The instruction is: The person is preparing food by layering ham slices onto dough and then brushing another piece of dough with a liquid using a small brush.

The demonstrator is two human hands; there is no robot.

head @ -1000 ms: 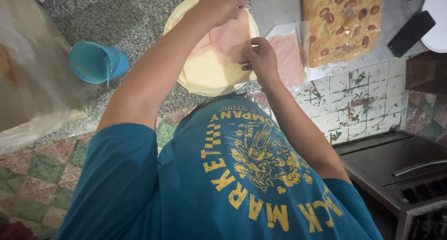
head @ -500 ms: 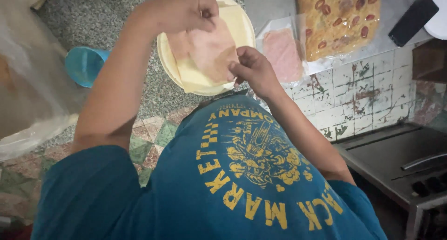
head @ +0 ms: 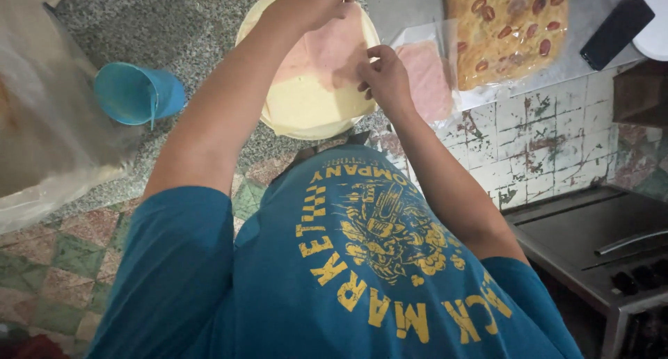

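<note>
Overhead, the one head view looks down past a blue printed shirt [head: 376, 275] at both hands over a pale round flatbread [head: 313, 108] on a speckled grey counter [head: 174, 32]. A thin pink ham slice [head: 327, 53] lies on the upper half of the flatbread, its long side running roughly from 9 to 3 o'clock. The left hand [head: 320, 1] sits at 12 o'clock of the slice, fingers pinched at its far edge, seemingly holding it, though the top border of the picture cuts the fingertips. The right hand [head: 383, 77] sits at 3 o'clock of the slice, fingers curled and pinched at its near right corner; whether it grips or only touches I cannot tell. Both hands lie on the slice, the right one nearer the body. More pink slices in an open clear pack [head: 428, 81] lie just beside the right hand, at its 3 o'clock. A focaccia with red topping [head: 508, 28] in clear wrap lies further right, and a dark phone [head: 616, 32] beyond it. A blue cup [head: 136, 94] lies tipped at 9 o'clock, well apart. Below runs a worn tiled front [head: 550, 143], a patterned tile floor [head: 62, 275], and a dark stove [head: 598, 241] at lower right.
</note>
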